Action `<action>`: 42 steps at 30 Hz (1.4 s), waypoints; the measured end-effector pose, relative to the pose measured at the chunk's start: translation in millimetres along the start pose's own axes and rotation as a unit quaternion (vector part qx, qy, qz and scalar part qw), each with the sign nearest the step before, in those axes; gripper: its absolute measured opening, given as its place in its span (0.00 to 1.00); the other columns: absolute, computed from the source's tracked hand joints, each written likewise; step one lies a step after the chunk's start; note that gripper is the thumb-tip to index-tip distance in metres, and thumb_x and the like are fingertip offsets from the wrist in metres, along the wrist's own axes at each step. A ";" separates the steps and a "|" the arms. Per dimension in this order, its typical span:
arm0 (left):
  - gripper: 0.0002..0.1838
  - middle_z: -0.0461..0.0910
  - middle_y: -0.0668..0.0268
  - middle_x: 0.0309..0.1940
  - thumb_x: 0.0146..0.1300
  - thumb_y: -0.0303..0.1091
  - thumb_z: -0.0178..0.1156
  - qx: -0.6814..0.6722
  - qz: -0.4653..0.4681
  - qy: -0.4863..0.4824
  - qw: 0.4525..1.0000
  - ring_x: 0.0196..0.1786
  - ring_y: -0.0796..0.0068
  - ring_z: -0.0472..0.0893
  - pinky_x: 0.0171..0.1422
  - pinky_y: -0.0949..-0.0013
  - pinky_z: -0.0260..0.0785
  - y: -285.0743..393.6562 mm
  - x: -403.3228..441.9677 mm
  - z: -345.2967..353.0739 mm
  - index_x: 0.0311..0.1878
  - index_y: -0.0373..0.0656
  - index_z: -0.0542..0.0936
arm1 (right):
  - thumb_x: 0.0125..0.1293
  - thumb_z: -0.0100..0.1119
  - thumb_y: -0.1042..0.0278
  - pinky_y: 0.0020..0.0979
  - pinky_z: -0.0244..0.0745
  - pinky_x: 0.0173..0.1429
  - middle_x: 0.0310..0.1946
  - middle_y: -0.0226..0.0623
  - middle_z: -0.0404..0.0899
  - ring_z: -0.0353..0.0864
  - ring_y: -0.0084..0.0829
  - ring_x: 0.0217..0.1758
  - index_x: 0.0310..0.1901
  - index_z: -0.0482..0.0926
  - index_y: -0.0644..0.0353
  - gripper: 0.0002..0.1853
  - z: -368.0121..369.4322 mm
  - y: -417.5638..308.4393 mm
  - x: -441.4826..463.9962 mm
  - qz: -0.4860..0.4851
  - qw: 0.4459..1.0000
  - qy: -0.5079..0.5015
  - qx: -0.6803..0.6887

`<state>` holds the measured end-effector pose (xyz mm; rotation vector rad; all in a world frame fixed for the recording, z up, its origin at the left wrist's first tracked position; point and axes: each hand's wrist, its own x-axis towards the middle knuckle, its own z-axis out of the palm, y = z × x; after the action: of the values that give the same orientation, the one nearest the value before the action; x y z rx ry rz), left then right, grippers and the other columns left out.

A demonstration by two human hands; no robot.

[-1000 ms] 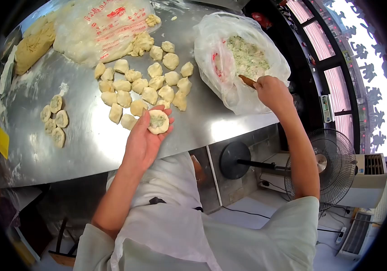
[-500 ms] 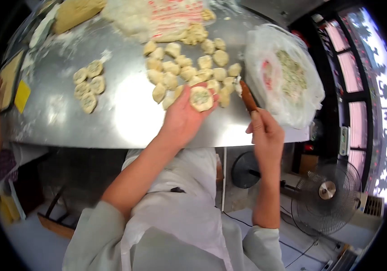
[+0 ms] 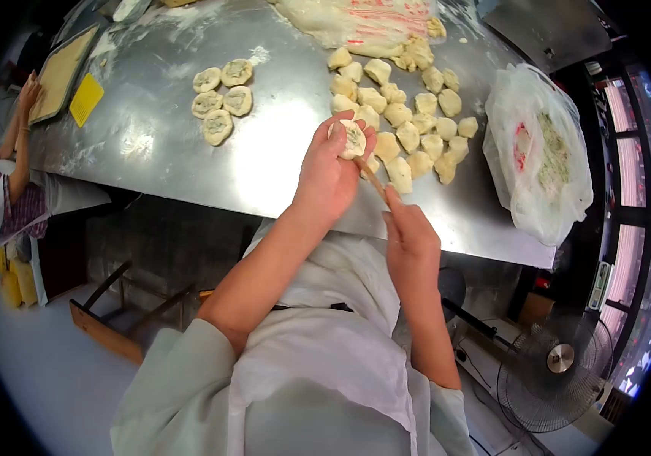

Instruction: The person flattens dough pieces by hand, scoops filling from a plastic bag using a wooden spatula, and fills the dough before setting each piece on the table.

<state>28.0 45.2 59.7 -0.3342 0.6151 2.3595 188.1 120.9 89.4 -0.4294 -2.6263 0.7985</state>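
Just beside a flat yellow rectangular card (image 3: 87, 99) lies a dark-rimmed rectangular tray (image 3: 80, 65); well right of the card stands a round, wire-caged fan (image 3: 560, 358).

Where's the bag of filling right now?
In the head view, the bag of filling sits at the right side of the metal table, just right of the loose dough pieces.

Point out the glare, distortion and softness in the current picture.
Head view: white glare washes out part of the steel table beside the left hand; head view: fisheye distortion bows the window frame, and the corners go black; head view: the filling in the plastic bag looks soft, without crisp detail.
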 end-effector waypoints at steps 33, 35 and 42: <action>0.21 0.81 0.58 0.57 0.74 0.30 0.60 0.567 0.150 -0.037 0.809 0.58 0.69 0.82 0.63 0.66 0.74 36.9 -4.1 -42.8 0.66 0.35 0.73 | 0.73 0.61 0.80 0.25 0.79 0.50 0.45 0.39 0.86 0.83 0.21 0.42 0.65 0.79 0.67 0.20 -4.7 34.1 -56.9 0.232 0.926 -0.059 0.291; 0.20 0.82 0.56 0.54 0.73 0.32 0.61 0.612 0.238 -0.027 0.754 0.56 0.67 0.83 0.61 0.65 0.75 29.4 32.7 -47.2 0.63 0.33 0.75 | 0.73 0.62 0.79 0.25 0.79 0.51 0.45 0.39 0.87 0.83 0.22 0.43 0.65 0.79 0.67 0.20 -5.3 35.4 -55.5 0.225 0.930 -0.061 0.286; 0.18 0.83 0.57 0.40 0.63 0.34 0.72 0.741 0.292 0.028 0.604 0.40 0.66 0.82 0.47 0.63 0.77 19.1 85.5 -25.8 0.49 0.34 0.78 | 0.73 0.62 0.79 0.25 0.79 0.51 0.44 0.40 0.87 0.84 0.23 0.43 0.64 0.80 0.67 0.19 -3.2 26.2 -52.2 0.224 0.926 -0.042 0.302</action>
<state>-46.4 65.7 11.0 0.6615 2.6546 1.4363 240.6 123.1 63.7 -0.8296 -2.2002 1.7313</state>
